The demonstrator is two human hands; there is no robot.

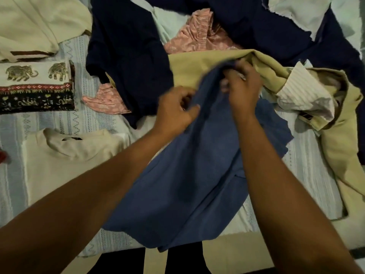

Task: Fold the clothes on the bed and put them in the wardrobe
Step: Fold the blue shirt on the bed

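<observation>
A blue garment (183,175) hangs in front of me over the near edge of the bed (102,119), lifted at its top. My left hand (175,109) pinches its upper left edge with curled fingers. My right hand (241,86) grips the bunched top of the same garment a little farther away. Behind it lie unfolded clothes: a beige garment (197,66), a dark navy garment (126,62), a pink patterned piece (199,34) and a white striped shirt (304,93).
On the left of the bed sit a folded cream top (65,155), a folded cloth with elephant print (35,86) and a cream garment (29,26) at the far corner. Pale fabric (296,14) lies at the far right. The floor shows below the bed edge.
</observation>
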